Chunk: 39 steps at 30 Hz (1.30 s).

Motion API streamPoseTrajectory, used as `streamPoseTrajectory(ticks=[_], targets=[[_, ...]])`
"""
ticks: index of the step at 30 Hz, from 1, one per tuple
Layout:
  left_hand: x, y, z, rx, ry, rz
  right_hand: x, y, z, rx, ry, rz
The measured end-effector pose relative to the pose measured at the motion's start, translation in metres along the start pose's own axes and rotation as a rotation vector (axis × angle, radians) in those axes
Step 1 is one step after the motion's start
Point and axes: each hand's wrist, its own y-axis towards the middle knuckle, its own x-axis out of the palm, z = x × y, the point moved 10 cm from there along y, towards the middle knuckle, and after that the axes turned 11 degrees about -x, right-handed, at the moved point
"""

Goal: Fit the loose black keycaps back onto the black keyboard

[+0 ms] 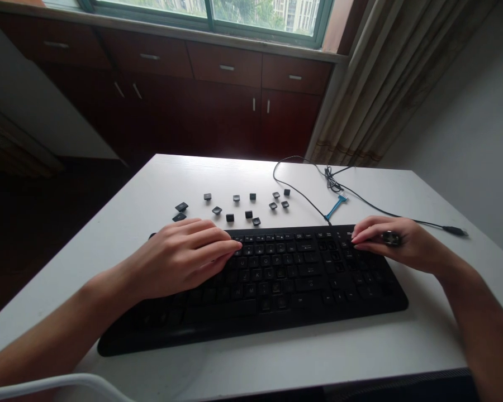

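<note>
Close under us lies the keyboard (276, 279) on the table (159, 173), and we rest both hands on it. Our left hand (180, 259) lies flat, fingers stretched to the upper rows, gripping nothing. Our right hand (388, 240), ring on one finger, lies loosely curled over the far right corner, also holding nothing. Beyond, about a dozen pulled keycaps (230, 218) sit scattered; most keys look seated. A cable (302, 195) trails right.
</note>
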Motion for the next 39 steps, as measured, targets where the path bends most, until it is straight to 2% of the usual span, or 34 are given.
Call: streamPoseTrajectory(ticks=[3,5,7,10,12,15,17,19,23,28,31,33,35,37,39], targets=[[0.0,-0.001,0.0,-0.001,-0.002,0.001,-0.001,-0.002,0.0,0.023,-0.008,-0.015],[-0.001,-0.001,0.0,0.001,-0.003,0.0,-0.006,-0.003,-0.002,0.052,-0.001,0.022],[-0.001,-0.001,0.001,0.002,-0.006,0.002,-0.019,-0.002,-0.007,0.063,0.079,0.189],[-0.001,0.0,0.001,0.001,-0.017,-0.001,-0.039,0.0,-0.024,0.001,0.398,0.555],[-0.001,0.0,0.0,-0.001,-0.017,-0.006,-0.038,0.009,-0.036,-0.015,0.598,0.671],[-0.001,-0.001,0.0,0.003,-0.009,0.003,-0.029,0.027,-0.054,0.005,0.609,0.649],[-0.002,-0.001,0.001,0.008,-0.01,0.011,-0.029,0.032,-0.06,-0.036,0.612,0.699],[-0.003,0.0,0.002,0.013,-0.015,0.013,-0.024,0.032,-0.054,-0.043,0.632,0.744],[-0.003,0.0,0.004,0.021,-0.02,0.009,-0.005,0.034,-0.033,0.113,0.568,0.637],[-0.002,0.0,0.003,0.01,-0.023,0.001,-0.028,0.028,-0.045,-0.006,0.643,0.759],[-0.002,0.001,0.002,-0.007,-0.024,0.005,-0.021,0.032,-0.039,0.032,0.632,0.667],[-0.003,0.001,0.002,-0.015,-0.022,0.008,-0.007,0.04,-0.03,0.115,0.559,0.505],[-0.004,0.002,0.002,-0.025,-0.018,0.009,0.004,0.05,-0.028,0.163,0.308,0.295],[-0.004,0.002,0.001,-0.034,-0.016,0.007,0.006,0.06,-0.032,0.125,-0.036,0.11],[-0.004,0.002,0.0,-0.046,-0.017,0.002,0.007,0.066,-0.035,0.065,-0.242,-0.009]])
